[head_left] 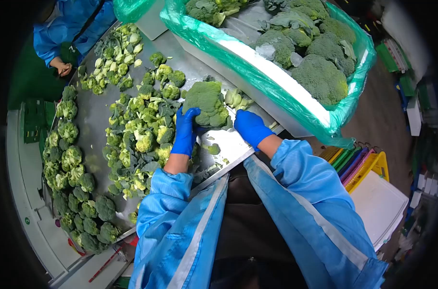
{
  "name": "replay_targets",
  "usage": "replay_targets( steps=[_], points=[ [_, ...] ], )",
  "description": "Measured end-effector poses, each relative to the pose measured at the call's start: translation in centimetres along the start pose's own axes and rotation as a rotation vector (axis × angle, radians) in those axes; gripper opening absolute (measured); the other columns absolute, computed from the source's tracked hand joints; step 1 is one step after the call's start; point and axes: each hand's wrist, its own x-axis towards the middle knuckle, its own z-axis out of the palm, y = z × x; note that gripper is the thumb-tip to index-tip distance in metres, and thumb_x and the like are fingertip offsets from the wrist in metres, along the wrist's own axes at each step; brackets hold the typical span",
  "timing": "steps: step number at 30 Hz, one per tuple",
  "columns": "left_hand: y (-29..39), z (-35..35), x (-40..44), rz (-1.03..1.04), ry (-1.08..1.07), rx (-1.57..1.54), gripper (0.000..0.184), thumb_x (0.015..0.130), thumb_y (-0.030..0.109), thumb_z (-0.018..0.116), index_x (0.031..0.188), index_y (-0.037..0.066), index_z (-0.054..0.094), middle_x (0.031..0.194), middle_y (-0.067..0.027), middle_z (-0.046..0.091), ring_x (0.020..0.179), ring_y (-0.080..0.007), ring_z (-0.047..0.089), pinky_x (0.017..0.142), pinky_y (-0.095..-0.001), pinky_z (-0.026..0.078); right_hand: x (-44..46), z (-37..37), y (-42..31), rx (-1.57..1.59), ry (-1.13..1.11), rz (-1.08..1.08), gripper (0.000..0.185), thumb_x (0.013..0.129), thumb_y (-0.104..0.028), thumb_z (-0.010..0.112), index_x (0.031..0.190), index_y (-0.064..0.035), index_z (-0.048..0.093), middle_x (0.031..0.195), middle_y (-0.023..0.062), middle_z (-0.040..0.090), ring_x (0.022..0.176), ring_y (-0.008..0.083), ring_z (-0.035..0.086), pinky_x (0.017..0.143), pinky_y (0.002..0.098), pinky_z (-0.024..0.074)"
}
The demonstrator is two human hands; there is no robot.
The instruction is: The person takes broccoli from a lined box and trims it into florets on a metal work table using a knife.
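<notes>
In my left hand (184,130), in a blue glove, is a large broccoli head (205,106), its green crown turned up over the metal table. The fingers are wrapped round its left side. My right hand (251,128), also gloved in blue, is closed in a fist just right of the broccoli. A thin pale edge that looks like the blade of a knife (230,109) shows between this fist and the head; the handle is hidden. Behind the head lie pale green trimmings (238,99). Cut broccoli florets (144,130) are heaped to the left of my left hand.
A crate lined with green plastic (272,67) holds several broccoli heads and ice at the upper right. More florets (70,164) line the metal table's (96,139) left edge. Another person's hand (61,66) is at the upper left. A yellow basket (373,168) stands lower right.
</notes>
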Motion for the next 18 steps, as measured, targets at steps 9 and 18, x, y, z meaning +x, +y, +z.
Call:
replay_targets(
  steps=[9,18],
  points=[
    [4.3,-7.0,-6.8,0.514,0.120,0.255,0.048,0.088,0.039,0.051,0.125,0.007,0.049,0.119,-0.0102,0.056,0.101,-0.0247,0.058,0.087,-0.0394,0.050,-3.6,-1.1,0.4,0.804,-0.078,0.372,0.021,0.087,-0.020,0.057,0.095,-0.0009,0.056,0.065,0.0108,0.061,0.051,0.0167,0.060,0.045,0.0296,0.0485],
    [7.1,-14.1,-10.8,0.306,0.180,-0.508,0.043,0.094,0.042,0.042,0.121,0.010,0.053,0.114,-0.0073,0.059,0.098,-0.0237,0.060,0.083,-0.0384,0.052,-6.4,-4.8,-9.5,0.571,0.000,-0.364,0.020,0.087,-0.027,0.065,0.094,-0.0080,0.064,0.062,0.0049,0.059,0.053,0.0108,0.057,0.050,0.0265,0.0446]
  ],
)
